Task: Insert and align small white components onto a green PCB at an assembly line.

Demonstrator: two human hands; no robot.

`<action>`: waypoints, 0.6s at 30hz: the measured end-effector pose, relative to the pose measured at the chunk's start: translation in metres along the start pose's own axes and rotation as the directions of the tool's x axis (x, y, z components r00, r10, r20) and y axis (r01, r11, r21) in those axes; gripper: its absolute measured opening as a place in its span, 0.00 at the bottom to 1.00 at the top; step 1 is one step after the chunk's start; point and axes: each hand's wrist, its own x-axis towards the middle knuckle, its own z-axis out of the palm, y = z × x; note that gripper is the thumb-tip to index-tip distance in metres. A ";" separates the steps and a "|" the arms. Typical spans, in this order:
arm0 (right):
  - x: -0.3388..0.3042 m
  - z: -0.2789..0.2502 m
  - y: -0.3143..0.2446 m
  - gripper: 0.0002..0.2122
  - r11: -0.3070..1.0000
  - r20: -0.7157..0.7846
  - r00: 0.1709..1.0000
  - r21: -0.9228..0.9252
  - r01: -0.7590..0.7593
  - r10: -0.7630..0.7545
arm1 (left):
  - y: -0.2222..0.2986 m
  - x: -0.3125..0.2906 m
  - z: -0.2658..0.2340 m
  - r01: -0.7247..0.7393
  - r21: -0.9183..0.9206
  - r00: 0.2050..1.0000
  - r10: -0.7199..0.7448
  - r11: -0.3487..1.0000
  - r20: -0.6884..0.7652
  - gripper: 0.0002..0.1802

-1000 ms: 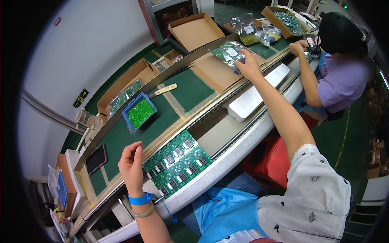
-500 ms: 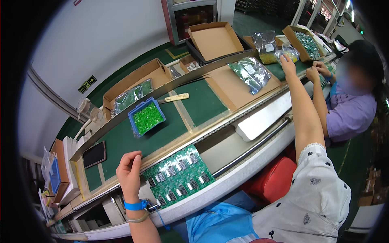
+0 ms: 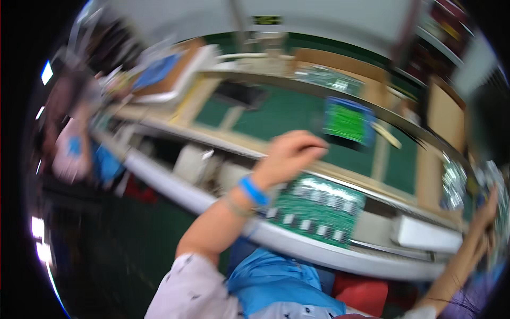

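Observation:
My left hand (image 3: 295, 153) hovers over the near rail of the bench, beside the upper left of a green circuit board panel (image 3: 319, 210). Its fingers are curled and the thumb lies close to them; blur hides whether anything is between them. The panel carries rows of dark display parts with white pieces. At the far right, my right hand (image 3: 487, 208) is stretched out to a clear plastic bag (image 3: 489, 173). Smearing keeps its fingers from showing clearly. Past my left hand stands a blue tray (image 3: 330, 109) of small bright green pieces.
A cream-handled tool (image 3: 387, 134) lies right of the tray, a dark phone (image 3: 240, 94) at the bench's left. Behind a low wall is a cardboard box (image 3: 366, 66) with bagged parts. A silvery bag (image 3: 453, 183) lies at right. Co-workers sit at far left and right.
The view has swung left, and is blurred. My left hand now appears further over the rail near the panel. My right arm still reaches out to the right, by the bags.

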 end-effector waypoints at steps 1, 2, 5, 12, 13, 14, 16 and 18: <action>-0.036 0.060 -0.036 0.23 0.964 0.146 0.977 -0.195 0.183 -0.155 | 0.002 -0.004 -0.001 -0.013 -0.014 0.999 0.012 1.000 -0.034 0.09; -0.035 0.101 -0.048 0.23 0.968 0.177 0.968 -0.146 0.203 -0.177 | 0.005 -0.001 0.007 -0.079 -0.027 0.995 0.077 0.997 -0.060 0.11; -0.160 0.211 -0.175 0.23 0.980 0.506 0.840 0.062 0.191 -0.196 | 0.032 -0.021 0.002 -0.156 0.031 0.987 0.157 0.987 -0.039 0.32; -0.280 0.290 -0.272 0.18 0.941 0.858 0.442 0.328 -0.079 -0.262 | 0.058 -0.013 -0.001 -0.296 0.159 0.952 0.276 0.942 0.134 0.34; -0.284 0.298 -0.276 0.17 0.941 0.861 0.441 0.325 -0.097 -0.252 | 0.050 -0.011 -0.004 -0.289 0.139 0.944 0.257 0.947 0.207 0.32; -0.282 0.300 -0.282 0.17 0.941 0.867 0.441 0.314 -0.124 -0.231 | 0.048 -0.010 -0.007 -0.321 0.134 0.943 0.303 0.937 0.137 0.29; -0.282 0.314 -0.280 0.19 0.941 0.828 0.499 0.331 -0.065 -0.257 | 0.050 -0.014 -0.023 -0.190 -0.030 0.978 0.192 0.981 0.077 0.22; -0.283 0.329 -0.273 0.28 0.930 0.741 0.644 0.348 -0.123 -0.192 | 0.053 -0.011 -0.037 0.160 -0.405 0.980 -0.095 0.900 0.177 0.19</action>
